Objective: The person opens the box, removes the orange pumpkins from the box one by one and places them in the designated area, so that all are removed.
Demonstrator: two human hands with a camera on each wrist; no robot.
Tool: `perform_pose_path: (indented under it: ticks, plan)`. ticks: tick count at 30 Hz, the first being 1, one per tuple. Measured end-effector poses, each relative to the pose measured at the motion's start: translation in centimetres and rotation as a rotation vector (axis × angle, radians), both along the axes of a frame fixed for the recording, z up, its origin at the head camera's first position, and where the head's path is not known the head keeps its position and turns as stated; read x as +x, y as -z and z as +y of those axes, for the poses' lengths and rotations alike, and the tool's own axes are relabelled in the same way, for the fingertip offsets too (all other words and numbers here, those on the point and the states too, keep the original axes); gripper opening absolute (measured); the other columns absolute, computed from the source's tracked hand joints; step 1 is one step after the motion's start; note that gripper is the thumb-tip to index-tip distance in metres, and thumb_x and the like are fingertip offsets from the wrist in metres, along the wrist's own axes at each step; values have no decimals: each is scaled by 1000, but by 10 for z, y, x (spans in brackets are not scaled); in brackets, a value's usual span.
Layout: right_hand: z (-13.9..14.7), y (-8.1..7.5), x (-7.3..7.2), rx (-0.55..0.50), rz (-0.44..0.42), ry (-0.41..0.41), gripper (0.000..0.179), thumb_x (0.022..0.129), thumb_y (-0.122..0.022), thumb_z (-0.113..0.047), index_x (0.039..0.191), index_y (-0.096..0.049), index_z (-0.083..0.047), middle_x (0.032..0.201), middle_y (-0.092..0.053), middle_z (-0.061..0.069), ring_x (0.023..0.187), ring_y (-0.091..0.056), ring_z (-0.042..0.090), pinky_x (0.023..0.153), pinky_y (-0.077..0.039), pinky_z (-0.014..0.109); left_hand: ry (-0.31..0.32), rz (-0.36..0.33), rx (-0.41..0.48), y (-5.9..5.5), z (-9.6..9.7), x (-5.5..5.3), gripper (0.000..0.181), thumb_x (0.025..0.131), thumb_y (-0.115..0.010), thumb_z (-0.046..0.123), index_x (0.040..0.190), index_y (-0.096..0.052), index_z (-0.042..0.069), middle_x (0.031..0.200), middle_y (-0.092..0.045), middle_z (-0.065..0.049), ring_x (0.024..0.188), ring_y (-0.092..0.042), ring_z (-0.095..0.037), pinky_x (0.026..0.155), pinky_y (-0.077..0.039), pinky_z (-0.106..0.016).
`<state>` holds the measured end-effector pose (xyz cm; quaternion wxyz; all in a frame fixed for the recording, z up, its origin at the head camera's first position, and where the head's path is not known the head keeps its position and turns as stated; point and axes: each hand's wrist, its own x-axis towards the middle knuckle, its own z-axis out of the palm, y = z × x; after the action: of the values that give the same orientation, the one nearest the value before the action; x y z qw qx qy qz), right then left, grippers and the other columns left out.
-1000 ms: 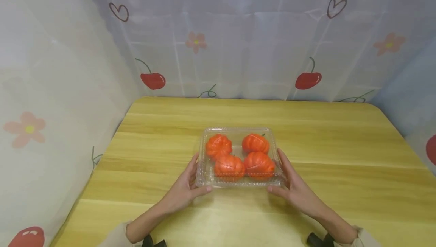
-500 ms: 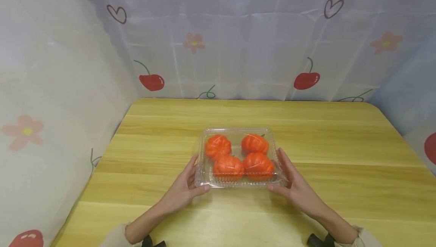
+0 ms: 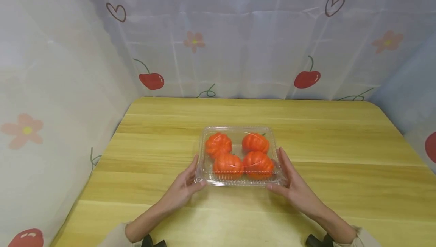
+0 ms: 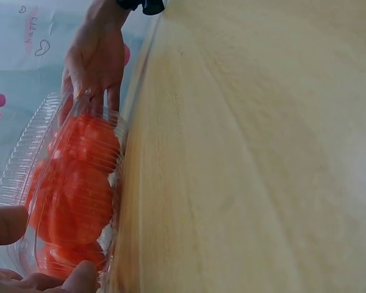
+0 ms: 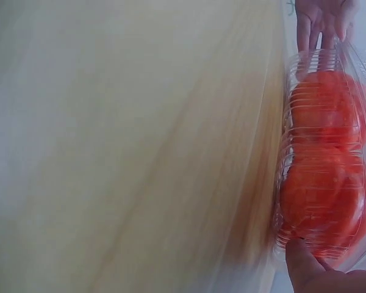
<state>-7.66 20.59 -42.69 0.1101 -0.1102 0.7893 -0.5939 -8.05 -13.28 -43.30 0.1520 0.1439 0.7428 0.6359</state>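
A clear plastic clamshell box (image 3: 238, 182), lid down, sits on the wooden table. Inside lie several small orange pumpkins (image 3: 257, 163). My left hand (image 3: 180, 190) holds the box's left side, its thumb at the front left corner and its fingers along the side wall. On the opposite side my right hand (image 3: 299, 192) holds the box in the same way, thumb at the front right corner. In the left wrist view, left fingertips (image 4: 82, 278) touch the lower part of the box. The right wrist view shows a right fingertip (image 5: 300, 259) against the box's end wall. Some fingers are hidden.
The wooden table (image 3: 136, 133) extends on all sides of the box. A printed cloth (image 3: 238, 50) with cherries, flowers and hearts hangs behind the table and on both sides.
My left thumb has shifted slightly back and to the left at the box's front corner. The box, the pumpkins and my right hand stay almost still; the head view drifts slightly.
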Motion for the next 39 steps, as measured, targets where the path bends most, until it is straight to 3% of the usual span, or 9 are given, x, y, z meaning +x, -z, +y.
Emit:
perform_pose_path:
  ticks: [6,14,19,23,28,34,39]
  plan:
    - [-1,0,0,7,-10,12,110,88,-75,-19,158,9,-22,164,8,8,148,3,36,111,-12,64,8,-26,13,-1,1,0,79,99,-54,8,156,1,2,161,-4,-16,145,-15,-36,116,-12,-47]
    - [-3,0,-1,10,1,23,111,87,-76,-20,159,8,-24,165,6,6,148,1,36,112,-12,63,-34,-31,9,-3,3,0,77,99,-53,6,156,-1,1,161,-4,-14,146,-14,-32,116,-14,-38]
    - [-3,1,-1,5,-1,27,111,87,-76,-19,158,9,-26,164,8,7,148,0,38,111,-12,64,-59,-25,9,-4,5,1,72,100,-51,5,156,-6,0,161,-7,-14,145,-17,-34,116,-15,-40]
    - [-1,-1,-2,-4,-4,27,112,88,-75,-15,158,11,-29,164,7,9,145,-12,45,109,-20,65,-70,-20,14,-2,5,4,69,101,-51,6,156,-9,0,160,-13,-16,145,-20,-35,115,-19,-41]
    - [-1,-4,-2,-48,1,17,112,89,-73,-9,157,13,-30,164,6,12,144,-13,48,110,-22,58,-89,23,28,-1,6,3,71,99,-53,3,156,-11,0,158,-21,-19,144,-24,-35,115,-20,-44]
    - [-3,-6,-3,-28,-8,25,106,88,-74,-11,159,4,-14,164,2,14,146,-11,43,111,-21,54,-140,7,49,-2,5,0,73,95,-59,0,156,-19,3,160,-22,-15,139,-33,-39,108,-36,-48]
    - [-4,-6,-2,9,-20,47,103,87,-76,-13,159,-2,-10,163,-5,19,145,-13,45,110,-23,59,-130,-27,69,-2,4,-1,72,95,-60,-1,155,-21,6,161,-21,-12,138,-36,-39,103,-44,-45]
